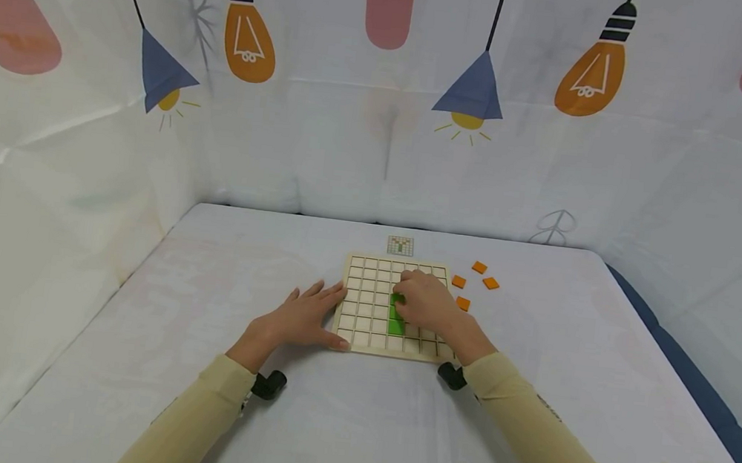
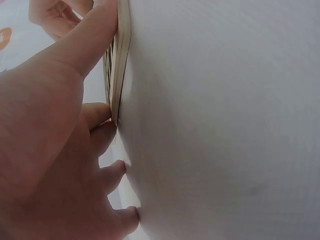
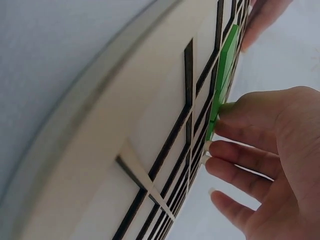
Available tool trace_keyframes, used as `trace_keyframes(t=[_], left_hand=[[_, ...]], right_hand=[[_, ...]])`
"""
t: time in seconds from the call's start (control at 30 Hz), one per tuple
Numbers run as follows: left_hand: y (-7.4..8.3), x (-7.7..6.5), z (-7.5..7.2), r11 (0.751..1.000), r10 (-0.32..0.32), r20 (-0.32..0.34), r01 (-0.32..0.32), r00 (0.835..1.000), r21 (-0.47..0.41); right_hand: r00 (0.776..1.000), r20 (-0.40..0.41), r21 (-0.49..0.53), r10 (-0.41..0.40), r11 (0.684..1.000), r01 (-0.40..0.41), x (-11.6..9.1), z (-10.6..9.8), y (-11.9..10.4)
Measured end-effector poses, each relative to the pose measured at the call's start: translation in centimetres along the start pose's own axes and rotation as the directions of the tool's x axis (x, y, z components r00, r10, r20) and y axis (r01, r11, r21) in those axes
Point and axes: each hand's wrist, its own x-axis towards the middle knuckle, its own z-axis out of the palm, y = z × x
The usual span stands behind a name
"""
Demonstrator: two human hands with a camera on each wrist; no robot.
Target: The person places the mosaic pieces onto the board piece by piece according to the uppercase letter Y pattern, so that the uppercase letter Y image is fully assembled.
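A pale wooden grid board (image 1: 363, 309) lies on the white table. My left hand (image 1: 302, 319) spreads along its left side, fingertips at the edge and thumb at the near-left corner. In the left wrist view, that thumb (image 2: 95, 40) lies against the board's edge. Green square tiles (image 1: 396, 326) stand in a column near the board's middle. Over the column's far end, my right hand (image 1: 427, 302) pinches a green tile (image 3: 215, 106) between thumb and index finger, low at the grid. Its other fingers are loosely bent, and they partly hide the column in the head view.
Several orange square tiles (image 1: 479, 267) lie loose to the right of the board. A small card with a printed grid pattern (image 1: 400, 245) sits just beyond the board's far edge. White cloth with printed lamps (image 1: 479, 85) hangs behind the table and at its sides.
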Motion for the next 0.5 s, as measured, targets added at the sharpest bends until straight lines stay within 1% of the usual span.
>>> trace_keyframes(t=[0.23, 0.5], left_hand=[[0.0, 0.12, 0.02, 1.0, -0.002, 0.002, 0.002, 1.0, 0.008], [-0.05, 0.24, 0.15, 1.0, -0.009, 0.002, 0.009, 1.0, 0.011]], right_hand=[[1.0, 0.004, 0.024, 0.01, 1.0, -0.01, -0.1, 0.07, 0.1], [1.0, 0.017, 0.069, 0.003, 0.998, -0.004, -0.23, 0.11, 0.38]])
